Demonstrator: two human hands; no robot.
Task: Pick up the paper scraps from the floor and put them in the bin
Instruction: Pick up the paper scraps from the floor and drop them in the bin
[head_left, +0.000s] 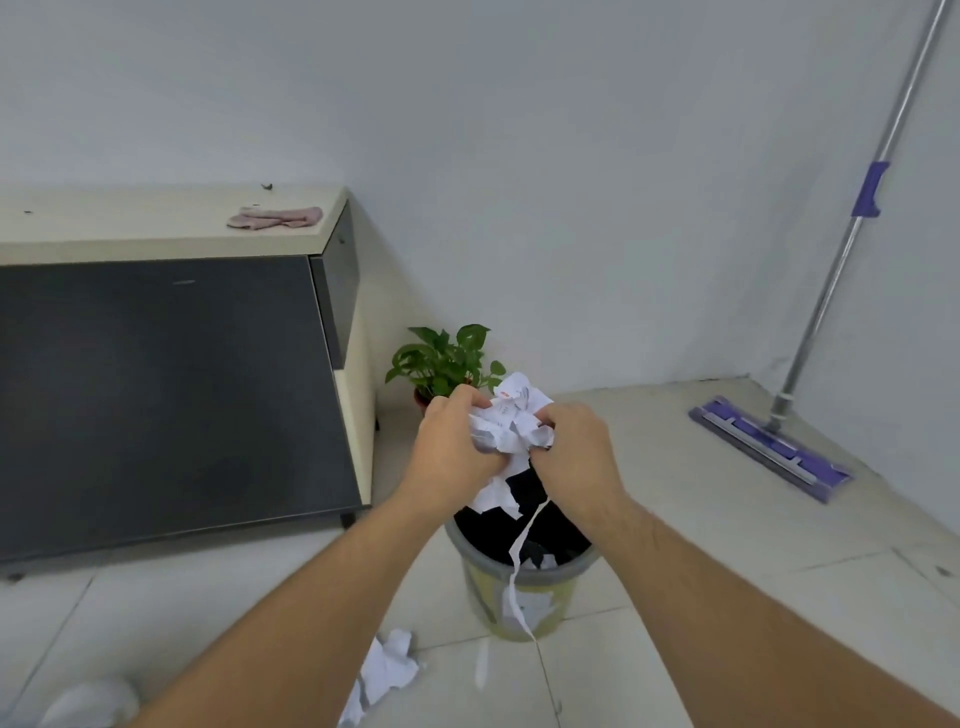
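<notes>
A crumpled bundle of white paper scraps (511, 418) is held above the bin (524, 605), a small round bin with a grey rim and a black liner. My left hand (451, 447) grips the bundle's left side and my right hand (576, 449) grips its right side. A thin paper strip (519, 561) hangs from the bundle, down over the bin's rim and front. More crumpled paper (387, 670) lies on the tiled floor left of the bin. Another blurred white scrap (91, 704) lies at the bottom left.
A low cabinet (171, 395) with a dark front stands at the left, a pink cloth (275, 216) on its top. A potted green plant (444, 364) sits behind the bin. A purple flat mop (774, 447) leans in the right corner.
</notes>
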